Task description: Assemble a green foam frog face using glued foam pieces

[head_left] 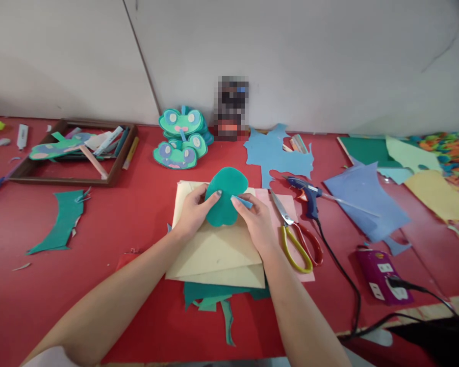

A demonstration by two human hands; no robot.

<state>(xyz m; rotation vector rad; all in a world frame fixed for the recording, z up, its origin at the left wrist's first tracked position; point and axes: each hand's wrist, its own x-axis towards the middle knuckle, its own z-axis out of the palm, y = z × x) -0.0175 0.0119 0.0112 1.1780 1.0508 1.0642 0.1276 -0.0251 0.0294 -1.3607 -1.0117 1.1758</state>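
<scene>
Between my hands is a rounded teal felt cutout [227, 191], held over cream felt sheets [222, 255]. My left hand [195, 209] is closed on its left edge, thumb on top. A small blue felt strip [241, 201] is pinched in my right hand [256, 216], lying against the cutout's right side. Teal felt scraps [214, 293] stick out from beneath the cream sheets. Scissors with yellow and red handles [296, 244] lie to the right of my right hand, on pink felt [290, 206]. Beyond them rests a blue glue gun [309, 196] with a glue stick in it.
Stacked felt frog faces [181, 135] lie at the back. A wooden frame tray [115, 171] with markers is at left, near a teal scrap [63, 221]. Blue felt [279, 153] and periwinkle felt [367, 199] lie to the right. A purple power outlet [382, 275] has a black cord plugged in.
</scene>
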